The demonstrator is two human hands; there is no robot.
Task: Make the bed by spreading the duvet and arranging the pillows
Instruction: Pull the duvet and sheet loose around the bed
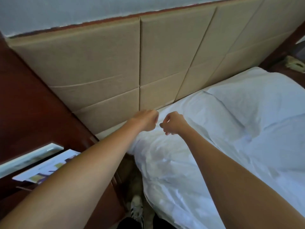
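Two hands, left [146, 119] and right [173, 122], both curled with grasp indeterminate, hover over one crumpled white fabric duvet [206, 146] near one beige padded headboard [115, 63].

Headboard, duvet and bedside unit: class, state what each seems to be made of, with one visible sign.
Headboard: beige padded panels, probably faux leather; matte, creased, deep seams.
Duvet: white woven fabric, likely cotton; soft wrinkles, faint sheen.
Bedside unit: reddish-brown wood or veneer; smooth, slightly glossy.

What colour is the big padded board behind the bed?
The headboard is beige, split into padded panels, seen in the head view.
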